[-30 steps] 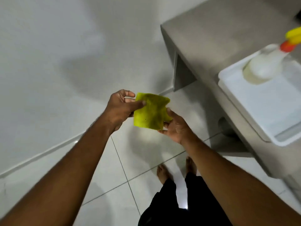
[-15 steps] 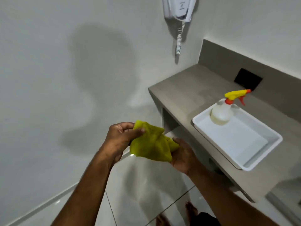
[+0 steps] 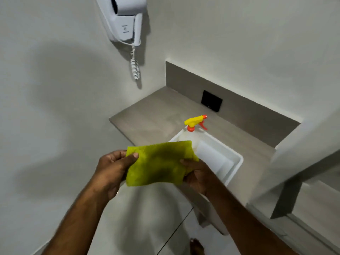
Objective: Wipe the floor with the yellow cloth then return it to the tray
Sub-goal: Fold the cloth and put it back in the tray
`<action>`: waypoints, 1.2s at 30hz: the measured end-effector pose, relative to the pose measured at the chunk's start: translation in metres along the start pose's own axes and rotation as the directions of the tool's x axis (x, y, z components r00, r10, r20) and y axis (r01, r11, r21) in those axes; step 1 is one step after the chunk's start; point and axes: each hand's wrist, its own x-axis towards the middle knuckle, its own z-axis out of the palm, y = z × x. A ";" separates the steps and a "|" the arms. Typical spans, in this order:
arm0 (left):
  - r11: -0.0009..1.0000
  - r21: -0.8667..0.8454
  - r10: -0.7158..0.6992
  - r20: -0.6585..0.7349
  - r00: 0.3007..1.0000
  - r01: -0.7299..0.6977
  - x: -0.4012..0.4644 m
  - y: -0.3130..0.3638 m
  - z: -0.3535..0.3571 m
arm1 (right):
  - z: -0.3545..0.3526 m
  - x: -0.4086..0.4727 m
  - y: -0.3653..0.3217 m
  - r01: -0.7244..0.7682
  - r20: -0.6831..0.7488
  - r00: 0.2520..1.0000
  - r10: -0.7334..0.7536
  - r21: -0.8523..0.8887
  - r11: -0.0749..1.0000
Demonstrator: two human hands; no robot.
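Note:
The yellow cloth (image 3: 158, 163) is stretched flat in the air between both hands, just in front of the white tray (image 3: 236, 163). My left hand (image 3: 112, 169) pinches its left edge with the thumb on top. My right hand (image 3: 197, 176) grips its right edge. The cloth covers the tray's near left corner. The tray rests on a grey counter (image 3: 147, 115), and the white tiled floor (image 3: 147, 223) lies below my arms.
A spray bottle with a yellow and orange head (image 3: 195, 123) stands in the tray's far corner. A white wall-mounted hair dryer (image 3: 123, 19) with a coiled cord hangs above the counter. A black wall plate (image 3: 211, 101) sits on the backsplash. My bare toes (image 3: 196, 246) show at the bottom.
My view has lifted from the floor to the counter and wall. The crumpled cloth has been spread flat between both hands and brought up beside the tray.

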 end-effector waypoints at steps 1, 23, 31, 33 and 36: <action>0.998 -0.031 -0.052 0.022 0.998 0.053 0.004 -0.008 0.014 | -0.012 -0.003 -0.014 0.012 -0.032 0.999 -0.013 -0.030 0.999; 0.344 0.935 -0.040 -0.072 0.997 0.081 0.060 -0.127 0.204 | -0.159 0.042 -0.091 -0.274 -0.367 0.876 -0.314 -0.913 0.303; -0.308 0.948 -0.111 0.053 0.992 -0.085 0.074 -0.141 0.210 | -0.157 0.049 -0.078 -0.302 -0.250 0.884 -0.396 -0.950 -0.074; -0.392 0.914 -0.097 0.074 0.992 -0.107 0.070 -0.143 0.209 | -0.159 0.044 -0.077 -0.213 -0.086 0.905 -0.417 -0.939 -0.268; -0.391 0.912 -0.061 0.111 0.992 -0.126 0.063 -0.145 0.206 | -0.159 0.044 -0.070 -0.290 -0.037 0.875 -0.482 -0.838 -0.462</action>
